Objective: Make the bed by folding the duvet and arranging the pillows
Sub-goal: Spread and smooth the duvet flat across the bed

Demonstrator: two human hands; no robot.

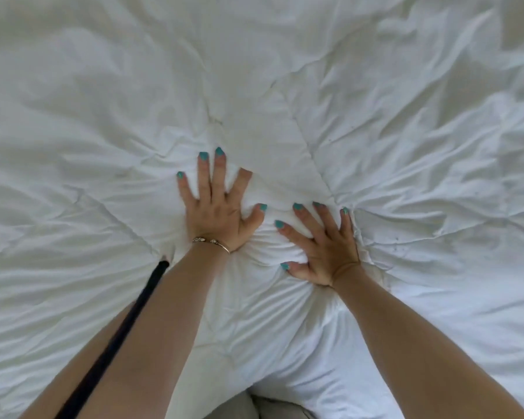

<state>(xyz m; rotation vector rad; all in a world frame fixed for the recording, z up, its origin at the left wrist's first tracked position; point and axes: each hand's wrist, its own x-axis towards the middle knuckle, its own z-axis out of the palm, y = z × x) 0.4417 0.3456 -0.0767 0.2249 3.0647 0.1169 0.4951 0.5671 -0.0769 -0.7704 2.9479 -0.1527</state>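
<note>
1. duvet (375,131) is white and fills almost the whole view; it lies spread over the bed, with many wrinkles and soft folds.
2. stitched seams run across the duvet in slanted lines, and one seam passes just above the right hand.
3. left hand (218,213) lies flat on the duvet near the middle of the view, palm down, with the fingers spread apart and grasping nothing.
4. right hand (324,246) lies also flat on the duvet, just beside the left hand and a little lower in the view; its fingers are spread apart too, and it grips nothing.
5. both hands press into the duvet, and the cloth bunches in small creases between them and around them.
6. the nails on both hands are painted in a blue-green colour.
7. a thin bracelet (212,241) sits on the left wrist.
8. a black strap (118,337) runs along the left forearm and ends near the wrist.
9. both forearms are bare and come in from the bottom corners of the view.
10. a bit of grey cloth (254,406) shows at the bottom edge, between the arms; i cannot tell what it is.
</note>
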